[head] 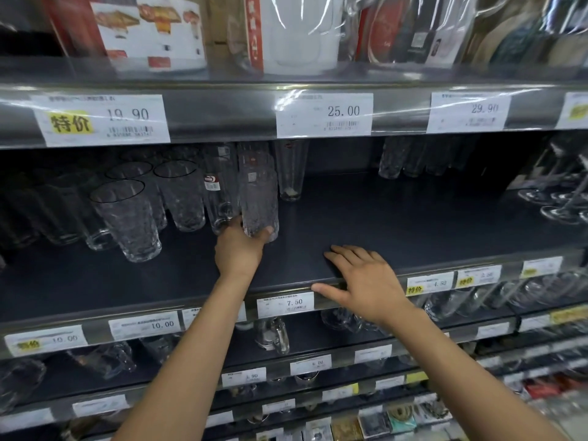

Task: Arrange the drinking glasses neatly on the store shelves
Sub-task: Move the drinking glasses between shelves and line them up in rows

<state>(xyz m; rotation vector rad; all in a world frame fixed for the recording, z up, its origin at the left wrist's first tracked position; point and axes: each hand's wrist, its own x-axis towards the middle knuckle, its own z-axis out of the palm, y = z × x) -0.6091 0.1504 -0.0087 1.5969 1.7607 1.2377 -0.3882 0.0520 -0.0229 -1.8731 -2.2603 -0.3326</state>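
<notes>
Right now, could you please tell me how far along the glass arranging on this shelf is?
Partly done: patterned glasses stand upright at the left of the shelf. In hand: the left hand grips the base of a tall textured glass beside them; the right hand rests flat on the shelf edge. Left, likely: filling the bare stretch to the right and bringing forward the back glasses.
</notes>
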